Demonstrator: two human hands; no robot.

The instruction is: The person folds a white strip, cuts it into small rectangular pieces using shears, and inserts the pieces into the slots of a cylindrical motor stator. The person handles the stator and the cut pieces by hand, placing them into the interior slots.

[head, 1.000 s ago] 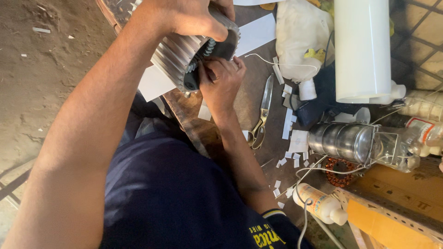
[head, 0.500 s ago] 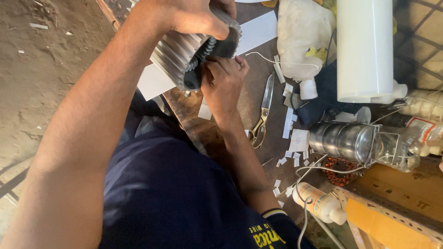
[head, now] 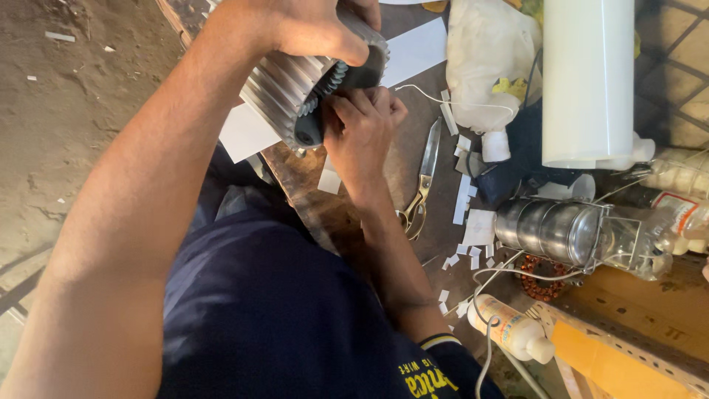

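My left hand (head: 310, 26) grips a grey finned motor housing (head: 284, 92) from above and holds it tilted above the bench, its open end facing right. My right hand (head: 362, 125) is bunched at that open end, with the fingertips pressed against the dark inner ring (head: 336, 77). Whatever small piece the fingers may pinch there is hidden. A white paper sheet (head: 413, 48) lies just behind the housing.
Scissors (head: 425, 185) lie on the dark wooden bench (head: 317, 199) among several small paper strips (head: 465, 199). To the right are a steel cylinder (head: 550, 229), a white tube (head: 587, 81), a plastic bag (head: 480, 59), a copper coil (head: 543, 284) and a glue bottle (head: 509, 329). Dirt floor (head: 74, 111) lies left.
The housing and both hands stay in nearly the same place. My right fingers have shifted slightly at the open end.
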